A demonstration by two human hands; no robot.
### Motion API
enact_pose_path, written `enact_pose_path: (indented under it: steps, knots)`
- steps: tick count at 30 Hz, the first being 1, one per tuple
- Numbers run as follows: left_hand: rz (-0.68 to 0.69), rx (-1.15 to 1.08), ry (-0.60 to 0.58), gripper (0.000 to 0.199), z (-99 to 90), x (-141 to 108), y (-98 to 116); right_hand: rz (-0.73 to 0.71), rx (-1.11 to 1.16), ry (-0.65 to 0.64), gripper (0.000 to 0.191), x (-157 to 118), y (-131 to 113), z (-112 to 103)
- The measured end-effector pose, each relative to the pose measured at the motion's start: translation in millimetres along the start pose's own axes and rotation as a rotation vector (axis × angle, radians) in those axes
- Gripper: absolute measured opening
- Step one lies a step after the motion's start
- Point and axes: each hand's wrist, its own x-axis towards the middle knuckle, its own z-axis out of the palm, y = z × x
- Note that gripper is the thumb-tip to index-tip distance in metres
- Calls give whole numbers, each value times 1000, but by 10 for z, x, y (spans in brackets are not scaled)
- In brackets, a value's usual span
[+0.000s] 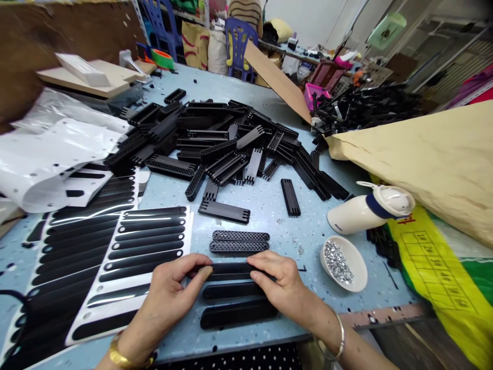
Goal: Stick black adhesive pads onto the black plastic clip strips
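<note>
A smooth black plastic bar (230,271) lies crosswise on the table between my hands. My left hand (173,288) is closed on its left end, thumb and forefinger pinching. My right hand (281,280) grips the right end, fingertips on top and thumb at the near side. Two more smooth black bars, a middle one (229,292) and a near one (236,314), lie parallel in front of it. Just beyond are two bars with a lattice face (239,241), side by side. Left of my left hand is a white backing sheet (188,234) carrying glossy black adhesive strips (148,228).
Many black bars (227,164) are heaped at the back. At right stand a white bowl (360,277) of small metal pieces (339,263) and a cream bottle (348,215). Brown paper (423,164) and a yellow bag (439,272) cover the right side. Another strip sheet (65,267) lies left.
</note>
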Motion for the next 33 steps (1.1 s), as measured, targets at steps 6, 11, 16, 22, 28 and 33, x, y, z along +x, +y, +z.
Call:
enact_pose_path:
  steps: [6, 11, 16, 22, 28, 33]
  knots:
    - [-10, 12, 4, 19, 2, 13, 3, 2, 22, 14, 31, -5, 26, 4]
    - [-11, 23, 15, 20, -10, 24, 29, 108, 93, -18, 26, 10, 94, -15]
    - [14, 23, 16, 20, -24, 40, 58, 152, 126, -62, 27, 35, 95, -69]
    - [25, 11, 19, 19, -13, 39, 51, 158, 152, -104, 29, 54, 106, -92]
    - [25, 13, 38, 19, -12, 38, 47, 154, 82, 7, 25, -7, 63, -225]
    - [59, 44, 56, 20, -16, 35, 25, 163, -10, 273, 14, -213, 89, -413]
